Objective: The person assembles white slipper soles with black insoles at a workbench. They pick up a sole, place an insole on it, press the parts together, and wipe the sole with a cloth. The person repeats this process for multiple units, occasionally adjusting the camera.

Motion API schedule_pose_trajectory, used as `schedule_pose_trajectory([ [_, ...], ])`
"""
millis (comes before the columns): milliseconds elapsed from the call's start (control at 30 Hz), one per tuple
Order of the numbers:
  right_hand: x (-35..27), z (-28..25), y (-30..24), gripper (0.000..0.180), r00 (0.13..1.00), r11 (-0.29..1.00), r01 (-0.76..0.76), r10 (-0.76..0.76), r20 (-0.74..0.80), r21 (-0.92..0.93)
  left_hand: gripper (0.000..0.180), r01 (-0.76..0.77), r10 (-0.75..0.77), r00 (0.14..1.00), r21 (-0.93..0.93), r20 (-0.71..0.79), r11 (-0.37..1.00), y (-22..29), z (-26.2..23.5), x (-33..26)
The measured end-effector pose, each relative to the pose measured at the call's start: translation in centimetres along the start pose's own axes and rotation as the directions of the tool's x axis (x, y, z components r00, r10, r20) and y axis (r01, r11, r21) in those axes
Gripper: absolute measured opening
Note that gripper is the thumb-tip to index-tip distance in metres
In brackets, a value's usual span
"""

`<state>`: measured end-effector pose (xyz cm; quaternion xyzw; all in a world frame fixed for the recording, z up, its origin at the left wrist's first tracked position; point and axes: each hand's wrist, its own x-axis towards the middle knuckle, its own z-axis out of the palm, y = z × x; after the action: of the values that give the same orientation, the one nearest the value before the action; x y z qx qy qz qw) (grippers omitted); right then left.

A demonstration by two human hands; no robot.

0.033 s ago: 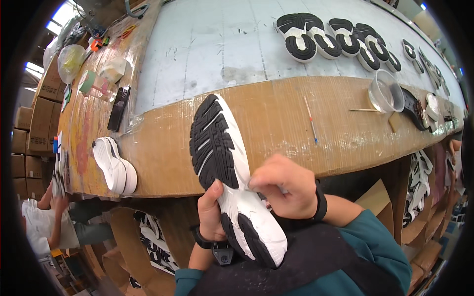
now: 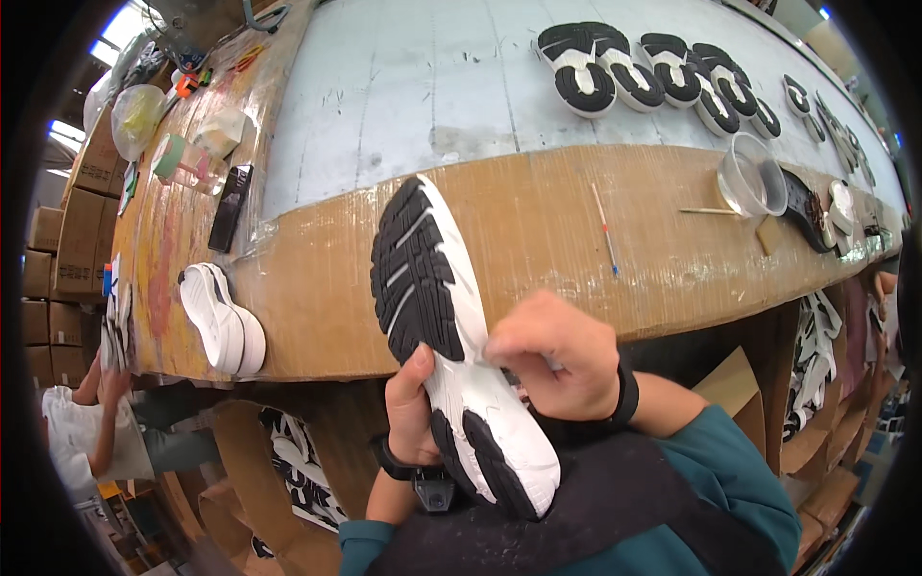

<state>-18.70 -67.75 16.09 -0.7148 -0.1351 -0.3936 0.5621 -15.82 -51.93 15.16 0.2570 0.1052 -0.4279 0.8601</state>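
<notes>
A black-and-white shoe sole (image 2: 461,355) is tilted up in front of me, its black treads facing me and its lower end against my dark apron. My left hand (image 2: 411,413) grips its left edge at the narrow white middle, thumb on the tread side and the other fingers hidden behind. My right hand (image 2: 557,357) is closed in a pinch at the sole's right edge, its fingertips touching or almost touching the white sidewall. A small greyish bit shows between its curled fingers; what it is, I cannot tell.
A pair of white soles (image 2: 223,322) stands on the cardboard-covered table (image 2: 317,298) at left, near a black box (image 2: 230,209). A thin brush (image 2: 605,230), a stick and a clear plastic cup (image 2: 751,178) lie right. Several soles (image 2: 586,86) line the far side. Another person (image 2: 96,432) is at far left.
</notes>
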Motion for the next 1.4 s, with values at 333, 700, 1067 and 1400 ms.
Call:
schedule_pose_trajectory([
  [333, 0.3, 0.4, -0.7, 0.026, 0.997, 0.998, -0.057, 0.057, -0.059, 0.008, 0.052, 0.082, -0.058, 0.975, -0.106, 0.214, 0.991, 0.5, 0.2, -0.1],
  [700, -0.8, 0.8, -1.3, 0.02, 0.998, 0.997, -0.052, 0.051, 0.022, 0.063, 0.052, -0.054, 0.054, 0.999, 0.041, -0.002, 0.998, 0.1, 0.9, -0.9],
  [1067, -0.3, 0.5, -1.8, 0.02, 0.993, 0.99, -0.103, 0.096, 0.07, 0.1, 0.053, -0.104, 0.101, 0.995, 0.15, 0.025, 0.983, 0.5, 0.5, -0.8],
  [1400, 1.4, 0.3, -1.1, 0.02, 0.997, 0.993, -0.066, 0.063, 0.04, 0.101, 0.053, 0.069, -0.035, 0.961, -0.113, 0.275, 0.991, 0.8, -0.2, -0.3],
])
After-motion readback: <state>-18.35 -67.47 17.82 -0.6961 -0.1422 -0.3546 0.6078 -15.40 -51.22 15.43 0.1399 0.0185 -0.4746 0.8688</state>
